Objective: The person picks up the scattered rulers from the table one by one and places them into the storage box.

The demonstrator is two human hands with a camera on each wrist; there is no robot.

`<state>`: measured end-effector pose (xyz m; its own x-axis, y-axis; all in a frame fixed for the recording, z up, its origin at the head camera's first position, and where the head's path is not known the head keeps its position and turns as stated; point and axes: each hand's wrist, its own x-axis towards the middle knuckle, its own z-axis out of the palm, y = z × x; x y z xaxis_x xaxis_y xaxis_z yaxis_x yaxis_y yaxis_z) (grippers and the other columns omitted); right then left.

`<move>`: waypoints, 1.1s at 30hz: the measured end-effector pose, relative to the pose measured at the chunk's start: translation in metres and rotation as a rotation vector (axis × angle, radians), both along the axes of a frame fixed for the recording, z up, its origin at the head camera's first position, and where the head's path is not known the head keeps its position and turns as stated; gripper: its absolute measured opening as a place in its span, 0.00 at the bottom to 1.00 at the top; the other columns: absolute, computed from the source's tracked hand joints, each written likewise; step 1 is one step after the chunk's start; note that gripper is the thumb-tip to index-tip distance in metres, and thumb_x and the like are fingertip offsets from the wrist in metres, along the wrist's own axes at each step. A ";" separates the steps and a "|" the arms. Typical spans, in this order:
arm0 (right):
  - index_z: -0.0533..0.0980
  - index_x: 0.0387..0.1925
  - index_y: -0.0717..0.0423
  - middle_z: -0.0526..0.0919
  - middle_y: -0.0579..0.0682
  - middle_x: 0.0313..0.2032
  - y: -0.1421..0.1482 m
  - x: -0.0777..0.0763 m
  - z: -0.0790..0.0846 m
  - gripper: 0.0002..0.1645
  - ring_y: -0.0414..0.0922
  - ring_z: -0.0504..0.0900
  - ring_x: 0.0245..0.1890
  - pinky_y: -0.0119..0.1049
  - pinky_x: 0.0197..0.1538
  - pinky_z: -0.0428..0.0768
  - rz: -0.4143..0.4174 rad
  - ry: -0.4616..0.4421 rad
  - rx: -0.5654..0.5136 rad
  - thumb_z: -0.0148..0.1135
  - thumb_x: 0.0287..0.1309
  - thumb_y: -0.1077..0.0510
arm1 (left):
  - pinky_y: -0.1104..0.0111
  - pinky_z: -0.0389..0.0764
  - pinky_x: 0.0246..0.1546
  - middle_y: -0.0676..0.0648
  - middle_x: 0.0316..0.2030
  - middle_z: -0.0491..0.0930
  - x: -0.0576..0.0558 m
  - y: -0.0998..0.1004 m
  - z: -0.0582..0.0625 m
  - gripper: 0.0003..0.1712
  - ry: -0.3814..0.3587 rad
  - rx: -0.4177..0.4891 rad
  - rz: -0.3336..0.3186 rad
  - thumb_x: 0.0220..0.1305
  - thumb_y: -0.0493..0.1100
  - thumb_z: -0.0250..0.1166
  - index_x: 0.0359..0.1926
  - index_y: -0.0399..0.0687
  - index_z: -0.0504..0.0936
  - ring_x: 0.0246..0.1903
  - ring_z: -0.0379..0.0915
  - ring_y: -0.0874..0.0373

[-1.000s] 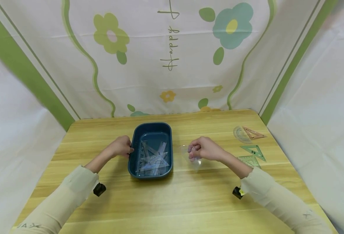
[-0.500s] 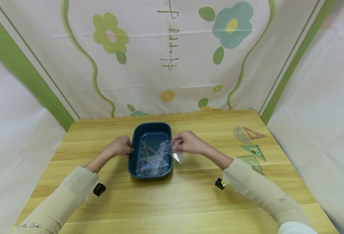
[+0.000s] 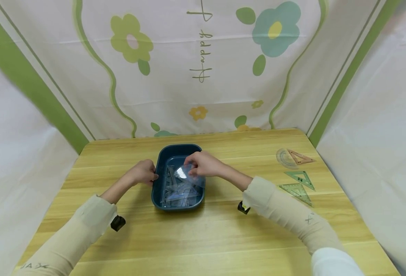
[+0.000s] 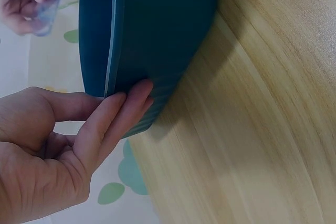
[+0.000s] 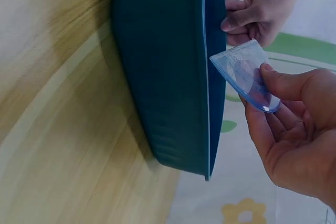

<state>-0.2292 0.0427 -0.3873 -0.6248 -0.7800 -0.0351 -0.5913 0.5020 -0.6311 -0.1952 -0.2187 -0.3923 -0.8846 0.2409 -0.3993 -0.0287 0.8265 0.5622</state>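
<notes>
A dark blue plastic bin [image 3: 180, 150] stands on the wooden table. My left hand [image 3: 143, 172] pinches its left rim, thumb on one side and fingers against the outer wall, as the left wrist view also shows. Over the bin's right side, my right hand [image 3: 205, 165] holds a clear protractor [image 5: 244, 72] between thumb and fingers. The protractor is tilted above the bin's opening, its curved edge showing in the right wrist view. Several clear rulers and set squares [image 3: 180, 193] lie jumbled inside, partly hidden by the protractor.
At the table's right lie a clear protractor [image 3: 281, 160], an orange set square [image 3: 294, 156] touching it, a green set square [image 3: 304, 181] and a yellow-green set square [image 3: 294, 188]. A floral cloth [image 3: 175, 88] hangs behind the table's back edge.
My right hand has carried the clear protractor leftward from the table right of the bin to above the bin's opening. My left hand keeps its grip on the rim.
</notes>
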 end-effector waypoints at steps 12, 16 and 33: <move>0.82 0.50 0.56 0.86 0.50 0.28 -0.027 -0.005 -0.011 0.15 0.36 0.80 0.23 0.28 0.35 0.79 0.115 0.092 0.109 0.66 0.62 0.63 | 0.62 0.87 0.34 0.48 0.14 0.73 -0.002 0.001 0.000 0.23 -0.001 -0.002 -0.005 0.66 0.31 0.60 0.14 0.47 0.67 0.26 0.85 0.49; 0.83 0.50 0.55 0.85 0.49 0.29 -0.032 -0.006 -0.011 0.14 0.35 0.76 0.22 0.27 0.32 0.76 0.134 0.081 0.159 0.66 0.62 0.62 | 0.63 0.86 0.33 0.53 0.10 0.65 -0.002 0.002 0.001 0.28 0.002 -0.013 -0.011 0.67 0.32 0.60 0.12 0.51 0.61 0.23 0.83 0.50; 0.82 0.48 0.55 0.86 0.49 0.40 -0.001 -0.003 0.013 0.12 0.42 0.83 0.40 0.33 0.45 0.82 0.103 0.162 0.175 0.65 0.63 0.61 | 0.62 0.87 0.35 0.52 0.12 0.67 -0.001 0.001 -0.001 0.26 -0.007 -0.020 -0.001 0.67 0.32 0.61 0.13 0.50 0.62 0.28 0.85 0.46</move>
<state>-0.2327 0.0416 -0.3747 -0.5504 -0.8309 -0.0812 -0.7316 0.5269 -0.4326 -0.1967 -0.2175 -0.3929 -0.8815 0.2335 -0.4103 -0.0320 0.8375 0.5454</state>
